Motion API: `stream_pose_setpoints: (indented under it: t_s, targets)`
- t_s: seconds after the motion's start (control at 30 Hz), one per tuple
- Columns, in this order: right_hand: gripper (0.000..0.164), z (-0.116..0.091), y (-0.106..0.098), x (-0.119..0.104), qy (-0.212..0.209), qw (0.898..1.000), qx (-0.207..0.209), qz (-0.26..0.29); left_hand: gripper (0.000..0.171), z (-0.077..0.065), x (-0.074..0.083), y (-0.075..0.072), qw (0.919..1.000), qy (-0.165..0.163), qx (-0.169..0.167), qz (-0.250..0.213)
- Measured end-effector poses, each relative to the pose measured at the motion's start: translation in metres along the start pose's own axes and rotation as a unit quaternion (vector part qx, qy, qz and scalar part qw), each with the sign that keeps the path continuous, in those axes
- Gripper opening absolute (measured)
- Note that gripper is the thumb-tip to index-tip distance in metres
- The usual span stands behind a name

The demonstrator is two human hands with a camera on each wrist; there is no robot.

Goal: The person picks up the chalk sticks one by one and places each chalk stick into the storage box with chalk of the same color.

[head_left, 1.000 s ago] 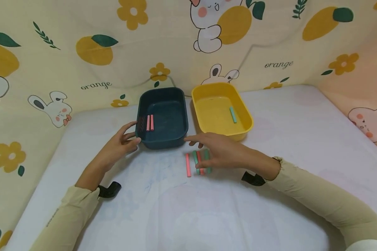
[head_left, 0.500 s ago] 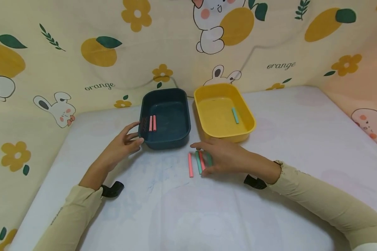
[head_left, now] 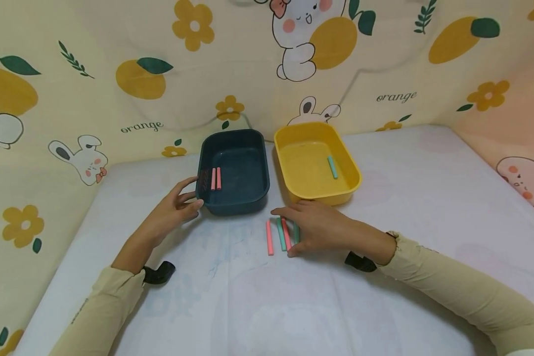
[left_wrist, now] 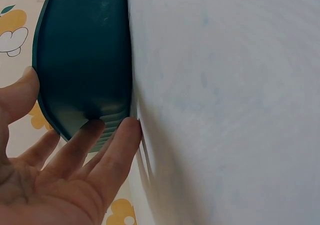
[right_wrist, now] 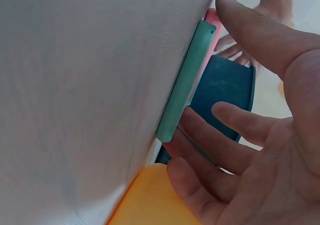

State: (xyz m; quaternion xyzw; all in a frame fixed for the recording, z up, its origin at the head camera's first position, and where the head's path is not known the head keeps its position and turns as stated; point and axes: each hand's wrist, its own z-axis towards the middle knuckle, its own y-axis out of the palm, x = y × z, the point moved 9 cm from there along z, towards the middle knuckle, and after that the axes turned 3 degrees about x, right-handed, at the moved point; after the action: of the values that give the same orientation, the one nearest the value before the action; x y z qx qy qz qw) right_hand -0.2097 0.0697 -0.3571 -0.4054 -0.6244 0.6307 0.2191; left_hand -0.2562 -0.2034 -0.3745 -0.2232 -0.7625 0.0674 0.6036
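Note:
My left hand (head_left: 171, 212) rests against the near-left corner of a dark teal box (head_left: 236, 209). In the left wrist view its thumb touches the rim and other fingers (left_wrist: 117, 155) lie along the ribbed end. Two pink chalk sticks (head_left: 215, 179) lie in this box. My right hand (head_left: 325, 228) is spread low around chalk on the table: a pink stick (head_left: 286, 235), with a partly hidden green stick (head_left: 296, 234) beside it. Up close, thumb and fingertips sit near the ends of the green stick (right_wrist: 186, 82), not visibly gripping. Left of them lie another green stick (head_left: 281, 234) and pink stick (head_left: 269, 238).
Right of the teal box stands a yellow box (head_left: 302, 148), just beyond my right hand, with one green chalk stick (head_left: 332, 167) inside. A patterned cloth (head_left: 249, 59) hangs behind the white tabletop (head_left: 267, 306). Dark straps or mounts (head_left: 159, 273) sit at both wrists.
My right hand has come down and slightly nearer to me over the chalk sticks, uncovering more of the middle pink one. The left hand has stayed at the teal box.

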Motion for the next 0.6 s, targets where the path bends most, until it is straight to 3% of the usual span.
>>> stream_pose_setpoints:
  t_s: [0.6]
  targets:
    - [0.091, 0.0004, 0.0030, 0.0004, -0.003, 0.999, -0.002, 0.040, 0.074, 0.0004, 0.0013, 0.0009, 0.9998, 0.015, -0.007, -0.008]
